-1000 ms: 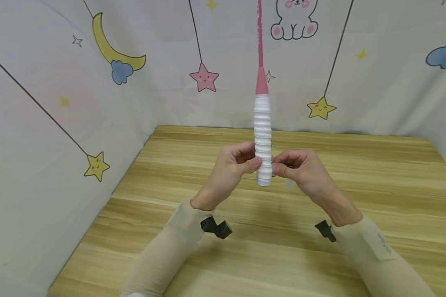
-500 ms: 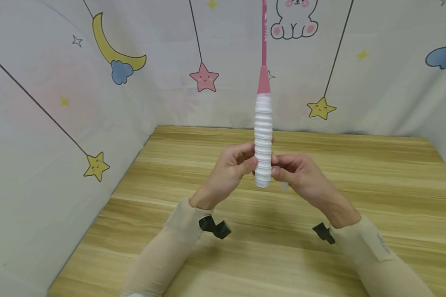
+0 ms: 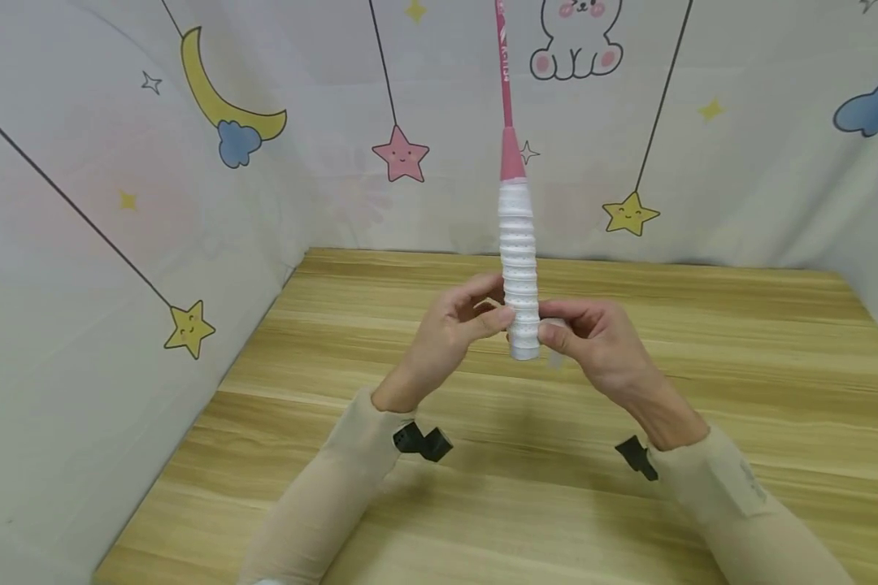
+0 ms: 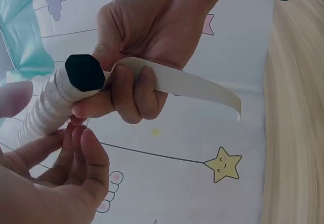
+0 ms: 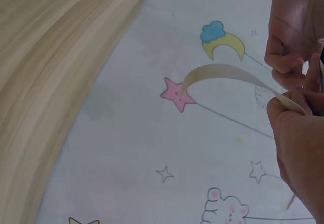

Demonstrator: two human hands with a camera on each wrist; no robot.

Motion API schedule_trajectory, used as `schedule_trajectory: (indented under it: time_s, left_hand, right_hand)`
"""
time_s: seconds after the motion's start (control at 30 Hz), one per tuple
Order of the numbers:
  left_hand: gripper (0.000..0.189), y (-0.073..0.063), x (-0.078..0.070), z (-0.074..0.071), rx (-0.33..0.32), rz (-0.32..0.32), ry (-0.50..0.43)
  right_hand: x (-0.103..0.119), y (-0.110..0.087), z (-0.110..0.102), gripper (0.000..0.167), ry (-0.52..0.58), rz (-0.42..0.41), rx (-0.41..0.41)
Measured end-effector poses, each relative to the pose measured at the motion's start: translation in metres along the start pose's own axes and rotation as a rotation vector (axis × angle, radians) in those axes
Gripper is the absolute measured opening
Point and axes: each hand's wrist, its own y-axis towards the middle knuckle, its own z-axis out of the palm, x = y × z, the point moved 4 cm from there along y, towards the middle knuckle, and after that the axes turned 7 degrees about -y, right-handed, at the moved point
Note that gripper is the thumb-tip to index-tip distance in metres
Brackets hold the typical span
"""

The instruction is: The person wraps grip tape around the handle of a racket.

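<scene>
A badminton racket stands nearly upright in the head view, its pink shaft point(image 3: 504, 73) above a handle point(image 3: 519, 244) wrapped in ridged white grip tape. My left hand point(image 3: 442, 341) grips the lower handle, thumb in front. Close to the right side of the handle, my right hand point(image 3: 610, 349) pinches the loose tail of the grip tape point(image 4: 197, 84). That tail runs between its curled fingers and hangs out in a curve in the left wrist view. The same view shows the dark butt end point(image 4: 85, 73) of the handle. The racket's head is out of view.
A wood-grain table point(image 3: 527, 504) lies beneath both hands. Behind and to the left hangs a pale cloth point(image 3: 322, 89) printed with stars, moons and a bear. Black wrist cameras point(image 3: 423, 443) sit on beige sleeves point(image 3: 336, 487).
The racket has turned a little and its shaft now leans left; the handle's butt has risen slightly. Both hands stay around the lower handle, and more of the tape tail shows by the right thumb.
</scene>
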Motion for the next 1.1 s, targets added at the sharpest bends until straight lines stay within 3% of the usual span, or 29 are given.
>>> schedule_trajectory:
  time_s: [0.1, 0.2, 0.37, 0.57, 0.8, 0.93, 1.1]
  left_hand:
    - [0.039, 0.0017, 0.0004, -0.0019, -0.092, 0.026, 0.114]
    - [0.037, 0.0039, 0.0006, -0.0003, -0.150, 0.026, 0.199]
    - [0.034, 0.0048, 0.0005, -0.0010, -0.186, -0.021, 0.199]
    - [0.035, 0.0039, 0.0026, -0.0034, -0.184, -0.075, 0.107]
    - [0.042, 0.0031, 0.0008, -0.0049, -0.149, -0.073, 0.021]
    - [0.043, 0.0034, 0.0001, -0.0048, -0.128, -0.063, -0.020]
    - [0.045, 0.0032, -0.0011, -0.0054, -0.086, -0.038, -0.052]
  right_hand:
    - [0.0004, 0.0009, 0.0016, 0.022, -0.101, 0.016, -0.063]
    - [0.0003, 0.0018, 0.0027, 0.027, -0.174, 0.019, -0.086]
    - [-0.0010, 0.0021, 0.0017, 0.023, -0.293, 0.081, -0.121]
    - [-0.0003, 0.0013, -0.0006, 0.020, -0.335, 0.139, -0.136]
    - [0.0028, 0.0011, -0.0033, 0.017, -0.280, 0.215, -0.167]
    - [0.0019, 0.0006, -0.0053, 0.003, -0.236, 0.283, -0.164]
    - [-0.0013, 0.0022, -0.0064, 0.021, -0.170, 0.320, -0.114]
